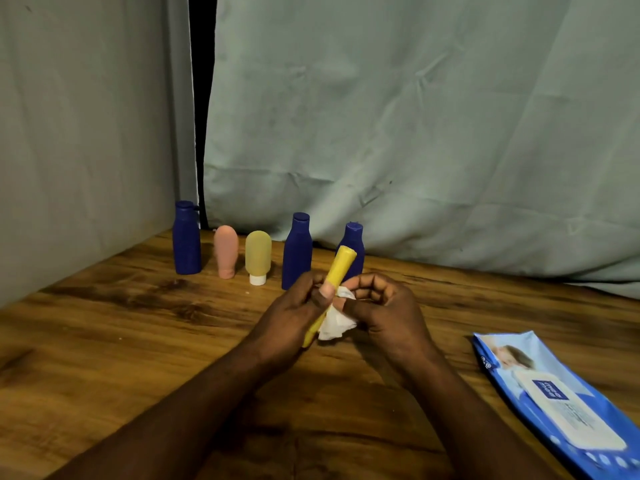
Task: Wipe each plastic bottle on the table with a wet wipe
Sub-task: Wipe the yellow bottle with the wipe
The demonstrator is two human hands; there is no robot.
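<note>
Above the surface point(138, 323), the left hand point(291, 313) grips a slim yellow bottle point(343, 263) while the right hand point(384, 306) pinches the wipe point(334, 323) against it; a wet, loose grip could let it slip into the blue bottles point(297, 251) behind

The left hand point(291, 320) covered the middle of the yellow bottle point(341, 268), and the right hand point(384, 313) hid part of the wipe point(334, 323). The lower half of the rightmost blue bottle point(355, 240) sat behind the yellow one and the hands. The pack of wipes point(554, 403) ran off the right and bottom edges; its small print was unreadable.
</note>
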